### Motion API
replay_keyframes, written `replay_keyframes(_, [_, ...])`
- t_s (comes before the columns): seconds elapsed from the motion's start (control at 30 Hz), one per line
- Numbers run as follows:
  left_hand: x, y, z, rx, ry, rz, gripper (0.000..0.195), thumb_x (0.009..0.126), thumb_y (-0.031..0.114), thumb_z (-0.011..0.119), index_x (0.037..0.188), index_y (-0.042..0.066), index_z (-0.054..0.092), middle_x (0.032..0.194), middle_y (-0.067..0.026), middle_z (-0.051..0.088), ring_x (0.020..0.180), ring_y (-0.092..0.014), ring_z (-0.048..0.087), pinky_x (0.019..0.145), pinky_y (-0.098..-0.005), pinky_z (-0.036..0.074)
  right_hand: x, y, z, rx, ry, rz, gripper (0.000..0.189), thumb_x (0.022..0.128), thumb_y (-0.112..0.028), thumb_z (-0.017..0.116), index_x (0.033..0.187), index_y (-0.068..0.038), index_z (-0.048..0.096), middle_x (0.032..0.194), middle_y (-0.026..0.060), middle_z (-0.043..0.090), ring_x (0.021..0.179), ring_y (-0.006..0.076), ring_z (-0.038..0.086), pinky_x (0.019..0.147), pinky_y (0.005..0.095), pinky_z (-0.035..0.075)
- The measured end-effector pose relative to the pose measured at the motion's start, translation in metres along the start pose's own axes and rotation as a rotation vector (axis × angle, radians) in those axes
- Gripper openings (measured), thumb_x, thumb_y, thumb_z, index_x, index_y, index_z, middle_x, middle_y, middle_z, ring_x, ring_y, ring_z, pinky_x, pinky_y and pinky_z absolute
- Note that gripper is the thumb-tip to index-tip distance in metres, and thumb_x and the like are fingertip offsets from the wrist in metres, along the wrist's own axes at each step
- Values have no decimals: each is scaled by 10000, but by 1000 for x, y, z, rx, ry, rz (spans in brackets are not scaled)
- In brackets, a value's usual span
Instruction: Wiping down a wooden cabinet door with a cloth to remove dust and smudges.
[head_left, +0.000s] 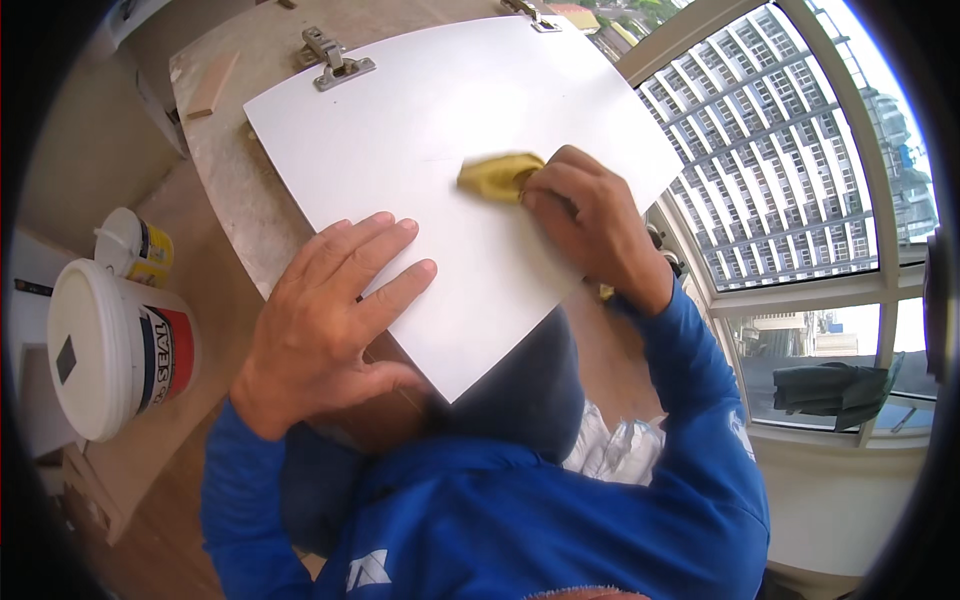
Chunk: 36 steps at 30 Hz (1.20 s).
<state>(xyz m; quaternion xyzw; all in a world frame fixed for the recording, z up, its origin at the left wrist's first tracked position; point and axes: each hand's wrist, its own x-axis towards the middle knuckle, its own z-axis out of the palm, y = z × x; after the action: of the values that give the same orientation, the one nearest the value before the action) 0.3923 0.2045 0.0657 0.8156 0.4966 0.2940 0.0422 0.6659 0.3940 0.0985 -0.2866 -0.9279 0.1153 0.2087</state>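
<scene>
A white cabinet door panel (450, 247) lies before me on a worn work board, its near corner jutting out over my legs. Two metal concealed hinges are fixed along its far edge: one hinge (341, 67) at the left, another hinge (536, 16) at the right. My right hand (592, 214) grips a bunched yellow cloth (499, 176) against the panel's face; the cloth is slightly blurred. My left hand (337, 322) rests flat across the panel's left edge, fingers spread, with nothing held in it. A faint line shows on the panel left of the cloth.
The work board (232, 172) carries a small wood offcut (214, 84). On the left stand a large white lidded bucket (90, 349) and a smaller tub (154, 247). A white plastic bag (619, 450) lies on the floor. Windows (889, 281) line the right side, with a dark cloth (829, 394) there.
</scene>
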Motion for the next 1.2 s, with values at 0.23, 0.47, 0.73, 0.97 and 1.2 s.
replay_keyframes(0.23, [4, -5, 7, 45, 2, 58, 868, 634, 552, 847, 1365, 106, 706, 1512, -158, 597, 1418, -383, 536, 1175, -540, 427, 23, 224, -47, -612, 378, 477, 180, 967, -199, 699, 1047, -56, 775, 1000, 130, 761, 921, 295, 725, 836, 407, 572])
replay_keyframes(0.47, [3, -1, 2, 11, 13, 22, 878, 555, 425, 925, 1347, 113, 708, 1500, -150, 602, 1414, -370, 534, 1180, -524, 427, 47, 160, -40, 436, 755, 447, 282, 1037, -261, 679, 1063, 4, 772, 950, 63, 709, 816, 157, 661, 716, 323, 539])
replay_keyframes(0.73, [5, 2, 0, 12, -18, 12, 890, 533, 353, 951, 1352, 118, 694, 1490, -152, 598, 1412, -368, 529, 1180, -526, 424, -20, -2, 8, 74, 14, -127, 168, 835, -39, 748, 1001, -28, 719, 1102, 181, 653, 1032, 365, 660, 877, 424, 564])
replay_keyframes(0.97, [-1, 2, -4, 18, -14, 12, 892, 529, 314, 940, 1357, 114, 678, 1498, -165, 577, 1407, -384, 525, 1167, -540, 437, 5, 56, 11, -125, 67, -99, 213, 903, -20, 600, 1099, -50, 678, 1018, 140, 632, 977, 353, 649, 856, 442, 552])
replay_keyframes(1.2, [-3, -1, 8, 35, 101, -4, 902, 521, 360, 969, 1356, 184, 677, 1470, -141, 524, 1373, -390, 475, 1168, -563, 431, -9, 116, -3, -394, 278, 238, 227, 1038, -117, 514, 1174, -45, 681, 1150, 187, 666, 1009, 376, 698, 862, 481, 569])
